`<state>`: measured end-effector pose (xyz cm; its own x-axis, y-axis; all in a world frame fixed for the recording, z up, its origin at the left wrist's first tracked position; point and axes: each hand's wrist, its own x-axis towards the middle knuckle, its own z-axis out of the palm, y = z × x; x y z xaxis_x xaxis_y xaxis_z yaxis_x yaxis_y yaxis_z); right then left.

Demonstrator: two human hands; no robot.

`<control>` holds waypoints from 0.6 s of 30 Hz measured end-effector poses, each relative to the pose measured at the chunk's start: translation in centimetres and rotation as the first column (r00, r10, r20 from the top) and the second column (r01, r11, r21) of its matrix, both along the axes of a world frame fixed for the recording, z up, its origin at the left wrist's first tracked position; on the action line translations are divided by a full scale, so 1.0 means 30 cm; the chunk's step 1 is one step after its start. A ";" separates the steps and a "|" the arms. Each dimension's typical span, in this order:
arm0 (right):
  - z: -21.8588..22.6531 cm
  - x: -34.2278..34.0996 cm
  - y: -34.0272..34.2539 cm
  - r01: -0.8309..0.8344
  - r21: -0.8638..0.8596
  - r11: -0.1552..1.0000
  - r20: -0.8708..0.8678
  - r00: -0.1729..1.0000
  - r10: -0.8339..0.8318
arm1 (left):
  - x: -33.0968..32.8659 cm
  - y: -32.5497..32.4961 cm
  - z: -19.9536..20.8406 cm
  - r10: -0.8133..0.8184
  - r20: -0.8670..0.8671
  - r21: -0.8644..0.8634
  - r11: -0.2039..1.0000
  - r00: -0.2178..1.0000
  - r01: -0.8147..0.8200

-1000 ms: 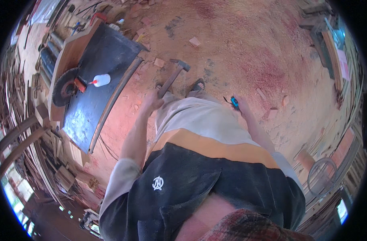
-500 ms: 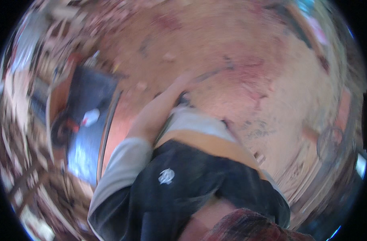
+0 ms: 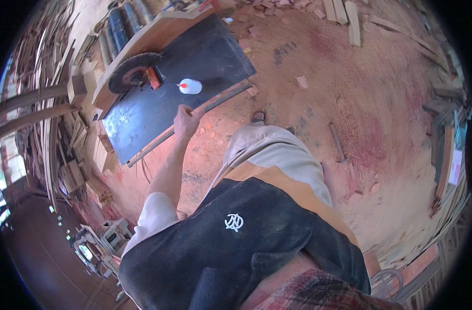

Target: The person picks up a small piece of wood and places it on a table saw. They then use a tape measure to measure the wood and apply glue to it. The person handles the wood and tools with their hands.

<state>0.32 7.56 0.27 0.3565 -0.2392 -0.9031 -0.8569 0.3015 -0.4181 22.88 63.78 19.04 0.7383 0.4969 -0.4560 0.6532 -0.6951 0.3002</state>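
My left hand is at the near edge of a dark saw table, its fingers curled closed. Whether it grips anything is hidden. A narrow rail runs along that edge, passing behind the hand. Just beyond my fingers, a white bottle with a red tip lies on the tabletop. Left of the bottle, a toothed circular saw blade stands up through the table, with an orange-red piece beside it. My right hand is out of sight. A hammer lies on the dusty floor.
Cylinders stand behind the table's wooden board. Stacked timber crowds the left, and loose planks lie at the far side. Wood offcuts are scattered over the floor. More boards line the right.
My view has turned left, bringing the saw table nearer the middle. My left hand, blurred near the hammer earlier, is now at the table edge, and the hammer lies away from it.
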 end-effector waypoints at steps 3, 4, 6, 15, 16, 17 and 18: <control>0.073 0.252 -0.044 -0.090 -0.131 0.987 0.061 0.993 0.099 | 0.032 0.074 -0.062 0.053 0.313 -0.005 0.999 0.948 -0.054; 0.105 0.324 -0.040 -0.146 -0.103 0.984 0.121 0.980 0.158 | 0.048 0.094 -0.084 0.015 0.391 -0.004 1.000 0.920 -0.014; 0.153 0.440 0.009 -0.309 -0.293 0.905 0.173 0.914 0.368 | 0.108 0.113 -0.144 -0.097 0.544 -0.051 0.988 0.833 0.148; 0.260 0.534 0.190 -0.178 -0.355 0.918 0.087 0.971 0.222 | 0.338 0.092 -0.181 -0.136 0.564 -0.221 0.925 0.814 0.308; 0.246 0.497 0.177 -0.171 -0.394 0.903 0.017 0.981 0.194 | 0.383 0.039 -0.185 -0.154 0.562 -0.234 0.913 0.813 0.335; 0.231 0.430 0.175 -0.037 -0.394 0.918 0.122 0.988 0.092 | 0.431 -0.008 -0.170 -0.188 0.570 -0.211 0.907 0.800 0.364; 0.212 0.353 0.172 0.098 -0.386 0.917 0.236 0.972 -0.005 | 0.485 -0.071 -0.160 -0.228 0.581 -0.176 0.902 0.781 0.395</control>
<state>10.91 12.73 6.62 0.5168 -0.5808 -0.6290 -0.7135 0.1140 -0.6914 37.45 61.65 14.25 0.9935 0.1120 -0.0207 0.0905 -0.6657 0.7407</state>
